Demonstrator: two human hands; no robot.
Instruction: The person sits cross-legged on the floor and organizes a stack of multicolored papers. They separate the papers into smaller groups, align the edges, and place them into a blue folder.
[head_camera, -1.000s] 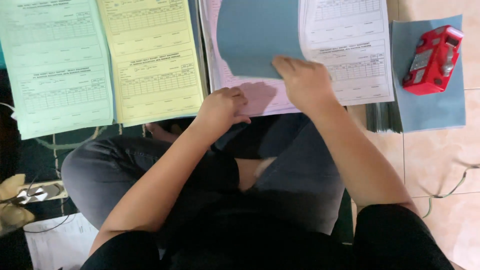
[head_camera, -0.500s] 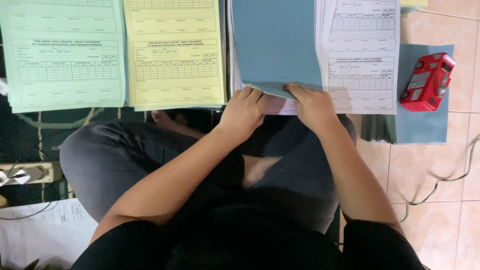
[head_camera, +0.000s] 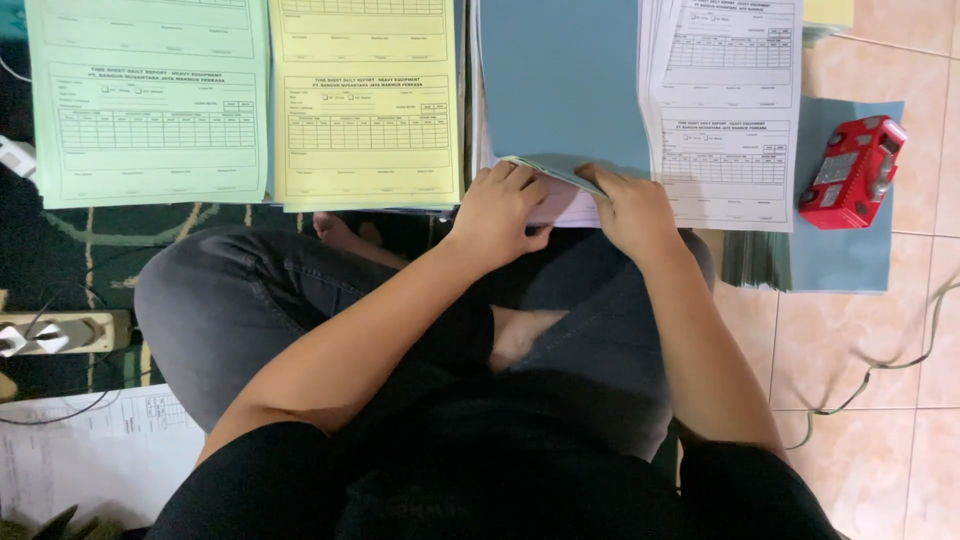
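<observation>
While your left hand (head_camera: 500, 210) and right hand (head_camera: 630, 205) pinch near edge of blue sheet (head_camera: 560, 85) over white stack (head_camera: 730, 110) — collating looks midway. Green stack (head_camera: 150, 100), yellow stack (head_camera: 365, 100) lie beside; stapler (head_camera: 850, 172) untouched — stapling apparently left.

Left hand (head_camera: 500, 205), right hand (head_camera: 632, 205) apparently pinch blue sheet (head_camera: 560, 85) edge.

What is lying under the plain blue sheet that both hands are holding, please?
Under the plain blue paper sheet a pale pink sheet peeks out between the left hand and right hand. The rest beneath is covered.
</observation>
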